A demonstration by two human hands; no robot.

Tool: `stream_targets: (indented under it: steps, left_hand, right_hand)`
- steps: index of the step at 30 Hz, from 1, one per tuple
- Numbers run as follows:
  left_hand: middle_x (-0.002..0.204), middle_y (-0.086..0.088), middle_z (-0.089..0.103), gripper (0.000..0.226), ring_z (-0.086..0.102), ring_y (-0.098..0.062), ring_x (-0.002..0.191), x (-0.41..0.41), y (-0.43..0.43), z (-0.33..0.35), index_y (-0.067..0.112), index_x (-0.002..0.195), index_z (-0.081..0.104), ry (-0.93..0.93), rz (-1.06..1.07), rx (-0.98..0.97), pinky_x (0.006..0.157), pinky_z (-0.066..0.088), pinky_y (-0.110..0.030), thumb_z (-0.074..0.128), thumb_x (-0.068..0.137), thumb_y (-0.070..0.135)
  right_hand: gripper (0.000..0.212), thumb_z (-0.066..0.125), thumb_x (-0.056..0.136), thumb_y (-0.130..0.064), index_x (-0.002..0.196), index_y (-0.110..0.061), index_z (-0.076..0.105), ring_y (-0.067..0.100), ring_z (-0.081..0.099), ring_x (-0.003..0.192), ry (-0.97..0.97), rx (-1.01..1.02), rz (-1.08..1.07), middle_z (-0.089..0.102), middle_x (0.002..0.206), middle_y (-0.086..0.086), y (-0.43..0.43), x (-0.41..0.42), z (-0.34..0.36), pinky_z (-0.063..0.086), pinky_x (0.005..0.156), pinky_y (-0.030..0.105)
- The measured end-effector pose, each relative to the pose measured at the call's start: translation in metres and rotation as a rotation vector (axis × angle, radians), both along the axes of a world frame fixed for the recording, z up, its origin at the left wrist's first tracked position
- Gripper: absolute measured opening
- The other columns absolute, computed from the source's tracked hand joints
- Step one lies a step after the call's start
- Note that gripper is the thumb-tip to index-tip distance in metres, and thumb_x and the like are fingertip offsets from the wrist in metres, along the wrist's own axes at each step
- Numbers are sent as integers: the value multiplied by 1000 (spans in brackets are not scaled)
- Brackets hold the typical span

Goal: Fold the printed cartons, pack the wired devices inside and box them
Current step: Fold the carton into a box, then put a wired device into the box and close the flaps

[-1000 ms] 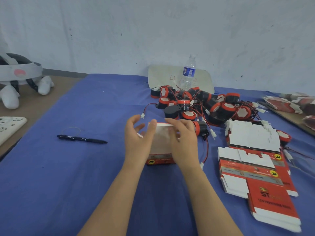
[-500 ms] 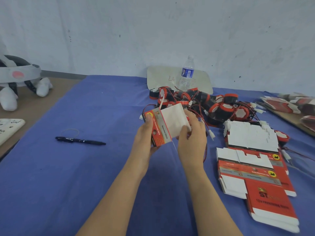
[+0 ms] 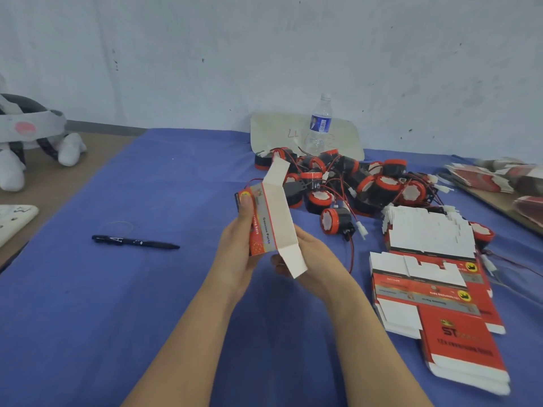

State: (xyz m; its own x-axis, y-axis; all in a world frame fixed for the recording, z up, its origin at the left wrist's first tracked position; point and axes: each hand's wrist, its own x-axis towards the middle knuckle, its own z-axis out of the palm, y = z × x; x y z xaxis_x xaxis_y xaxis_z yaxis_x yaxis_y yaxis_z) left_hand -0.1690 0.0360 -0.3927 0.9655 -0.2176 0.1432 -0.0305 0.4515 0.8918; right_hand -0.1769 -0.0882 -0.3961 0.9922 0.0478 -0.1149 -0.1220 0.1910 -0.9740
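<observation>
I hold a red printed carton [image 3: 269,218] above the blue cloth, its white inside facing right and its flaps open at both ends. My left hand [image 3: 239,248] grips the carton's red side, thumb on the upper corner. My right hand [image 3: 311,259] holds it from underneath on the right, partly hidden by the lower white flap. Behind the carton lies a pile of red and black wired devices [image 3: 352,183]. One wired device [image 3: 335,220] lies apart, just right of my hands. Stacks of flat cartons [image 3: 435,292] lie at the right.
A black pen [image 3: 135,241] lies on the blue cloth [image 3: 117,289] at the left. A water bottle [image 3: 319,124] stands before a pale board [image 3: 279,130] at the wall. More flat cartons [image 3: 499,177] sit far right. A white headset [image 3: 26,133] rests far left.
I lifted the carton off the cloth and turned it edge-on, so its white inside now faces right. Both hands rose with it; the right hand slid under the lower flap.
</observation>
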Motion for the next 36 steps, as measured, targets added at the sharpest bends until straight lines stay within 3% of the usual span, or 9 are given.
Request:
stream_targets:
  steps: [7,10,13,17,20,27,30,33,36]
  left_hand:
    - [119,7,66,46,65,-7,105,14,3,-6,19,132,46,42,227,-143,84,56,-23,52,91,39]
    - [120,18,57,72,62,4,104,15,-1,-15,23,148,24,66,311,34,95,52,-30,66,89,23]
    - [109,15,58,46,60,-3,102,18,-2,-24,31,116,47,108,307,257,95,50,-33,75,81,20]
    - [102,10,58,38,57,-3,94,16,0,-23,31,91,45,47,350,578,67,43,-16,79,75,32]
    - [113,7,58,51,55,-18,112,12,3,-20,26,102,43,-21,370,776,93,48,-37,81,70,38]
    - [106,14,59,49,58,-12,107,15,6,-22,29,103,46,-65,355,762,84,50,-31,82,69,33]
    - [109,13,64,58,61,-6,102,17,5,-26,23,115,53,-107,355,718,80,54,-28,83,68,35]
    - [107,20,61,65,58,2,97,16,5,-29,27,118,50,-128,275,742,72,47,-16,85,65,42]
    - [107,16,62,65,56,-11,107,18,4,-32,29,115,53,-143,173,996,90,47,-31,79,64,59]
  right_hand:
    - [37,45,99,-24,136,-20,50,24,39,130,-245,-881,-806,43,144,8,-24,7,-5,39,100,38]
    - [42,46,99,-20,141,-28,44,32,8,145,-97,-1073,-697,9,159,10,-32,8,-13,26,111,46]
    - [57,48,97,-15,147,-32,30,35,12,144,-23,-1018,-639,-4,160,8,-34,12,-16,34,106,45]
    - [75,53,96,-32,153,-27,4,40,12,143,56,-1099,-614,-1,160,15,-33,23,-17,29,109,47]
    - [80,51,95,-43,153,-22,1,42,18,140,138,-1193,-595,15,156,20,-35,34,-15,25,109,51]
    - [71,48,92,-56,139,-5,34,40,34,133,218,-1213,-738,39,144,22,-42,52,-22,29,106,52]
    - [61,50,91,-56,127,-6,44,33,52,116,65,-887,-870,55,126,15,-41,52,-19,42,95,45]
    - [41,57,93,-33,127,-14,45,-1,58,81,-219,-450,-871,63,104,-6,-37,42,-3,44,66,8]
    - [35,57,94,-23,127,-22,46,-3,59,83,-428,-362,-660,61,101,-14,-40,29,19,49,75,13]
